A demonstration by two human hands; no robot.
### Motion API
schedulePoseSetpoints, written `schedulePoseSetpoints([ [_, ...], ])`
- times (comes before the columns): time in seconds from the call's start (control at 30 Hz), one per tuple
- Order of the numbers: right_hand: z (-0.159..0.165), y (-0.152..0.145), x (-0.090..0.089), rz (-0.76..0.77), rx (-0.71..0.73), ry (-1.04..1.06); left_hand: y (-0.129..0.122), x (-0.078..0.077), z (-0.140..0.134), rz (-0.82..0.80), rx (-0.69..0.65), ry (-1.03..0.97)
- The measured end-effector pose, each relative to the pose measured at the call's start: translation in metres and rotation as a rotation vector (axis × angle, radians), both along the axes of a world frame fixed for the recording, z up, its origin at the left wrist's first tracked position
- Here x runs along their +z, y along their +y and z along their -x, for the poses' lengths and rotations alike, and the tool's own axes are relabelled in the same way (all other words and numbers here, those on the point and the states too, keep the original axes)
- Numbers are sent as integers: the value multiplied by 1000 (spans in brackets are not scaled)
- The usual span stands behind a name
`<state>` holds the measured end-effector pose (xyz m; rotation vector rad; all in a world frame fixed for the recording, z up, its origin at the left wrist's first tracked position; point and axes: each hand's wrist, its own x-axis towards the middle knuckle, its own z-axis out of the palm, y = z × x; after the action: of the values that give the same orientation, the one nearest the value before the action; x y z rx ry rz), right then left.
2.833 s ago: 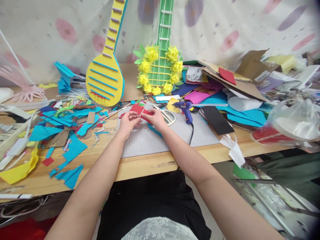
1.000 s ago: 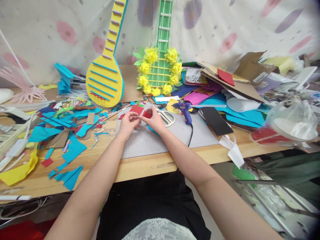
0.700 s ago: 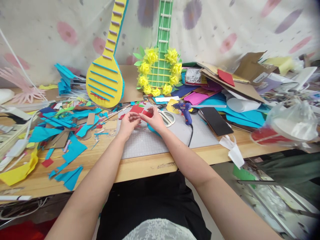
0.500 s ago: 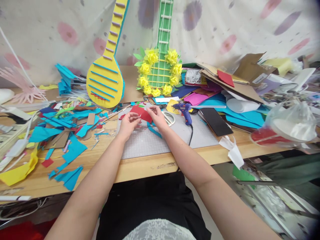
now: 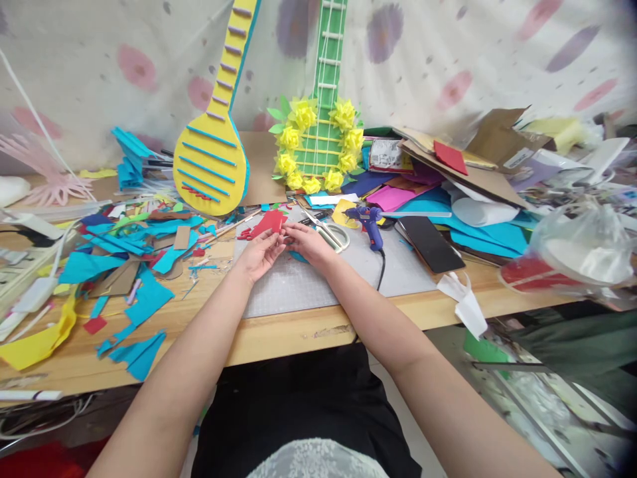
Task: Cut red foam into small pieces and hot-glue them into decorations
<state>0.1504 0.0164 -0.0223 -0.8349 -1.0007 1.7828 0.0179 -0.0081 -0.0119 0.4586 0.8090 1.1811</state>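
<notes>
A piece of red paper [image 5: 269, 223] is held over the grey cutting mat [image 5: 293, 292]. My left hand [image 5: 263, 255] grips its near edge, with the fingers curled and the fingertips close to those of the other hand. At the paper's right edge, my right hand [image 5: 309, 244] pinches it between thumb and fingers. White-handled scissors [image 5: 334, 236] lie just beyond my right hand, their blades pointing away to the left. Thin red strips [image 5: 245, 234] rest by the paper's left side. Part of a blue strip [image 5: 297, 257] shows under my right hand.
A blue glue gun [image 5: 369, 224] and a black phone [image 5: 430, 244] lie to the right. Paper scraps [image 5: 149, 292] cover the left side. A yellow paper instrument [image 5: 212, 166] and a green one with yellow flowers [image 5: 318, 149] lean at the back.
My hands have drawn together at the red paper's near right edge, the right one moving slightly left and down. The paper has turned and more of the scissors shows.
</notes>
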Motion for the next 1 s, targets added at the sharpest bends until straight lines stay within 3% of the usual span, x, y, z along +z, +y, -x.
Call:
schedulePoseSetpoints([
  [0.2, -3, 3, -1, -10, -57, -24, 1, -4, 1, -3, -87, 65],
  [0.57, -6, 2, 2, -129, -157, -55, -4, -4, -4, -81, -80, 143],
  [1.0, -1, 2, 1, -270, -245, -133, -5, -4, -12, -184, 137, 323],
])
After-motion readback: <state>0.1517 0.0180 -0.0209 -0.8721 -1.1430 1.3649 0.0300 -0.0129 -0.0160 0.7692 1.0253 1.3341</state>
